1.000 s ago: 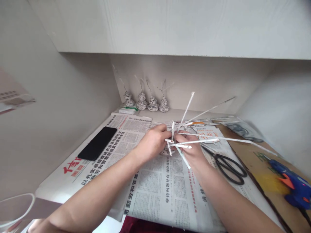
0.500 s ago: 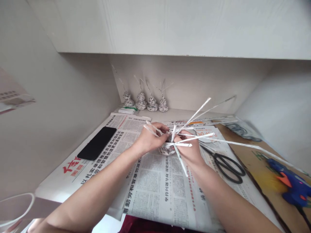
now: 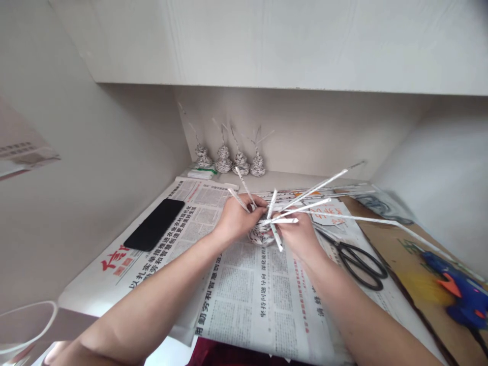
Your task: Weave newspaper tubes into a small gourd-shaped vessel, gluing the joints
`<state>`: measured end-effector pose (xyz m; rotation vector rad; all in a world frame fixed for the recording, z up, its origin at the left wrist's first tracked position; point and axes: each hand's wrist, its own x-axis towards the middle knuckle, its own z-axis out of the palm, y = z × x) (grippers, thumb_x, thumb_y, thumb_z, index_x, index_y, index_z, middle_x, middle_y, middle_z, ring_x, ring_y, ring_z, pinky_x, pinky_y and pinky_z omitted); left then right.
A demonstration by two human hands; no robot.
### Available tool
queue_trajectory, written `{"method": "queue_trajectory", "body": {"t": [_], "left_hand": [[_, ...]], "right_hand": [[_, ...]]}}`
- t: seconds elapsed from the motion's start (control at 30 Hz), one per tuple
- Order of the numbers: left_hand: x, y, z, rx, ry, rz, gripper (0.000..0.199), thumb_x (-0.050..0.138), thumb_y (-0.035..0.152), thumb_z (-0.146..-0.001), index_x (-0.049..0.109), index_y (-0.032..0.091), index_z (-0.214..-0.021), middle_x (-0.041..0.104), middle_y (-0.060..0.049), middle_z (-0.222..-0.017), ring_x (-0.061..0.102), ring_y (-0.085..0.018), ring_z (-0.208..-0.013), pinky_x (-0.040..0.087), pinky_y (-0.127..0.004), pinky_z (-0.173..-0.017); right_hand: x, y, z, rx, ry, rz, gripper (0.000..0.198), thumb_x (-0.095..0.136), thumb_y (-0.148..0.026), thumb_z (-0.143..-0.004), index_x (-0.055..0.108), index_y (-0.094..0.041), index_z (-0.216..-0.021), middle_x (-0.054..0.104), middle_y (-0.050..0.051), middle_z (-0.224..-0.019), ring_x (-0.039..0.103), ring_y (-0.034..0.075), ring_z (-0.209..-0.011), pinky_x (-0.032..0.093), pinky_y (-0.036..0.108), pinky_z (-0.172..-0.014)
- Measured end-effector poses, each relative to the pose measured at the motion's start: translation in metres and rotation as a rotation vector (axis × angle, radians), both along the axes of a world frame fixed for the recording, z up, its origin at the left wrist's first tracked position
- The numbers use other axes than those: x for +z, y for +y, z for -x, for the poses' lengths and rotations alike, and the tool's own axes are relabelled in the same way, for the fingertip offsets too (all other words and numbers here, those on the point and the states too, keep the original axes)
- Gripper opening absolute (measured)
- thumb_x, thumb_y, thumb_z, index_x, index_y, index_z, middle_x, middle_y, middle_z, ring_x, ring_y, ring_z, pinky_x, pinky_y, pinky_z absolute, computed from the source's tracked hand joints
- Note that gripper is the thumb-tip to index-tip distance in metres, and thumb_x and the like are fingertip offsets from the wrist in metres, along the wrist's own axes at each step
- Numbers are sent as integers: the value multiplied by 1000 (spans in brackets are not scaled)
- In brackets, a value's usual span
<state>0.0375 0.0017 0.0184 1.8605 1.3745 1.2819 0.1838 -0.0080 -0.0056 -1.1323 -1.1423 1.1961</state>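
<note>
A small woven piece of rolled newspaper strips (image 3: 261, 236) stands on the newspaper between my hands, with several paper rods (image 3: 299, 207) sticking out from its top. My left hand (image 3: 242, 212) grips the far left side of its rim, thumb and fingers closed on it. At the right side, my right hand (image 3: 297, 227) is closed around the rods near the weave; its fingertips are partly hidden behind them. One long paper strip (image 3: 362, 219) runs from my right hand out over the cardboard to the right.
Several finished gourd-shaped weaves (image 3: 241, 163) stand along the back wall. A black phone (image 3: 154, 224) lies on the newspaper (image 3: 244, 300) at left. Black scissors (image 3: 360, 264) and a blue glue gun (image 3: 463, 295) lie at right, the latter on cardboard (image 3: 396, 274). More paper rods lie behind my hands.
The rods around the weave have shifted: one at the left now stands up higher, and the one that pointed toward me looks shorter. Both hands keep their hold on the weave.
</note>
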Motion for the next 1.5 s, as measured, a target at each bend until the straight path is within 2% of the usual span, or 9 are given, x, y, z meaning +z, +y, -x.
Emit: {"method": "queue_trajectory", "body": {"t": [0.13,0.33,0.5,0.7,0.9,1.13,1.23,1.33,1.5], "left_hand": [[-1,0,0,-26,-4,9,14,65,14,-75,75,19,-85,75,-2,-80,61,-13,-64,47,-24,-62],[-2,-2,0,-42,23,-46,17,62,12,-76,73,19,-87,74,-2,-83,64,-14,-73,49,-25,-68],[-3,-3,-2,-62,21,-61,19,58,10,-76,70,20,-87,70,0,-77,62,-13,-72,47,-23,-67],[-3,0,-2,-112,-67,11,12,60,16,-78,68,18,-87,63,2,-67,56,-12,-61,43,-22,-60],[-4,-3,-3,-27,74,-114,11,54,17,-83,65,19,-84,65,-1,-77,58,-15,-73,43,-26,-71],[-3,2,-2,-131,-142,122,8,58,22,-82,63,16,-85,65,-2,-75,58,-14,-70,45,-24,-67],[0,2,-2,-158,-180,138,13,67,21,-75,66,15,-86,64,0,-72,57,-13,-67,43,-23,-65],[0,0,-4,-105,-214,85,9,65,23,-77,64,15,-75,60,1,-66,53,-12,-64,41,-22,-62],[-1,-1,-4,-86,-232,89,29,55,32,-86,57,15,-62,53,3,-57,49,-11,-59,38,-23,-59]], "right_hand": [[6,-2,-4,-11,-135,-80,8,65,-24,-68,59,-19,-66,61,-2,-57,57,14,-48,45,25,-45],[10,-5,-7,-64,-385,-328,13,65,-26,-72,57,-19,-65,60,-1,-62,57,16,-60,43,26,-55],[0,-3,-3,-160,-425,-297,19,64,-31,-76,52,-20,-66,57,-3,-58,53,14,-53,38,25,-48],[2,-4,-4,-137,-431,-301,21,65,-32,-76,54,-20,-64,56,-2,-57,53,14,-54,39,25,-48],[3,-4,-2,-83,-387,-345,9,65,-26,-75,62,-19,-71,64,0,-64,59,16,-58,45,26,-54],[5,-2,-3,-36,-386,-347,6,63,-24,-76,67,-20,-76,69,1,-71,64,19,-66,48,28,-60],[8,-4,-4,-13,-367,-326,8,62,-25,-76,68,-19,-78,68,1,-68,64,18,-63,47,27,-56],[10,-5,-4,-6,-367,-317,10,63,-25,-76,68,-18,-79,69,2,-70,64,18,-63,47,27,-56],[12,-5,-5,9,-390,-329,11,62,-25,-76,69,-17,-80,70,3,-73,64,19,-65,47,28,-60]]}}
